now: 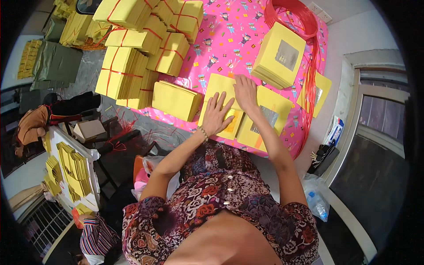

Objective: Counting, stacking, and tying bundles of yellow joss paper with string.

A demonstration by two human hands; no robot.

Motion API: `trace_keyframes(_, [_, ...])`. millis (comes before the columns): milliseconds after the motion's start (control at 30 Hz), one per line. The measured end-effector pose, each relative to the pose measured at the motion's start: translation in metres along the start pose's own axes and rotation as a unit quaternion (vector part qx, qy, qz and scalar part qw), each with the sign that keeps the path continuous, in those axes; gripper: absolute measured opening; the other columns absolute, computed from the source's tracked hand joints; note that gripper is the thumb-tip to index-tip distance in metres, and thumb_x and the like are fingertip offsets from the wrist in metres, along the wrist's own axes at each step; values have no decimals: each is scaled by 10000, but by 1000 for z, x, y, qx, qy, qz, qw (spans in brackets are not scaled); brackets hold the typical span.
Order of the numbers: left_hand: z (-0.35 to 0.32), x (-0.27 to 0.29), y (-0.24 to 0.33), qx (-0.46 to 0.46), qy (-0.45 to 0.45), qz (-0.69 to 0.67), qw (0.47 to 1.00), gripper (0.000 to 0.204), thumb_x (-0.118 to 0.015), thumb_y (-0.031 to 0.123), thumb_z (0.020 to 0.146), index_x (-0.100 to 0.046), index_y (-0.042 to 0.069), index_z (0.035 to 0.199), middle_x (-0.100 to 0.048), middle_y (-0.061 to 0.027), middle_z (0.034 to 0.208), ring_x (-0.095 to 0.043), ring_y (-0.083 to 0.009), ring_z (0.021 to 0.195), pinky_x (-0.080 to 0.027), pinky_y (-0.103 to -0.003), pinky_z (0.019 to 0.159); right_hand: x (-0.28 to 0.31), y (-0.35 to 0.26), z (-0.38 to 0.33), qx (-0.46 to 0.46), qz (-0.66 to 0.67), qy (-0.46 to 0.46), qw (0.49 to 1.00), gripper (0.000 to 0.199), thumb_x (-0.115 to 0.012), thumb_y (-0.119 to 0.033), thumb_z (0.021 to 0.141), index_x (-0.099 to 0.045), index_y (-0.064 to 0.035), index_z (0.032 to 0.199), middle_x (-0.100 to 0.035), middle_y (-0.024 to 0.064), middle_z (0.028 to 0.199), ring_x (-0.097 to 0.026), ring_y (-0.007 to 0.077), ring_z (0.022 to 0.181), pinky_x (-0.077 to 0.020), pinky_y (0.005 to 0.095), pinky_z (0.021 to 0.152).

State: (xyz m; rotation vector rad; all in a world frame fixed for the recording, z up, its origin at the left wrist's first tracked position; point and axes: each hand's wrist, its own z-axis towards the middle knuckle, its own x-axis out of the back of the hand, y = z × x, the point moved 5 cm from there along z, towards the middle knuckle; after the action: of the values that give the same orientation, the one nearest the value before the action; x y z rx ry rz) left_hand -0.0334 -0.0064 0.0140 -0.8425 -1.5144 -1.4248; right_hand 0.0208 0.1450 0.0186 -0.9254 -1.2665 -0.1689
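Left hand [216, 115]: spread on yellow paper [222, 83]
Right hand [245, 93]: flat, fingers close
Yellow paper: likely light, bendy; grip edges

white wall sockets [319, 12]; a clear bag [325, 197] holding a bottle [318, 206].

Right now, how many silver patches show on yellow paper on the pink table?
3: a patch on the thick stack; a second patch partly under the right forearm; a third patch partly behind the red strands. More may be hidden.
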Motion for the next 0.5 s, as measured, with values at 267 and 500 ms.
trace_keyframes(267, [-5, 1, -5, 0, -11, 6, 1000, 715, -558, 449, 895, -318, 212, 1525, -227, -193, 1578, -190, -440, 1439, -177, -548, 1168, -13, -41, -105, 36, -125, -71, 989, 653, -569, -235, 883, -377, 88, 1417, -334, 257, 1507, -278, 409, 1422, -128, 572, 1175])
trace_keyframes(500, [-8, 7, -10, -10, -18, 3, 1000, 716, -553, 375, 870, -318, 211, 1526, -228, -194, 1579, -186, -441, 1444, -181, -549, 1168, -29, -47, -111, 4, -164, -118, 979, 742, -516, -369, 901, -313, 45, 1482, -248, 239, 1561, -175, 371, 1472, -54, 540, 1200])
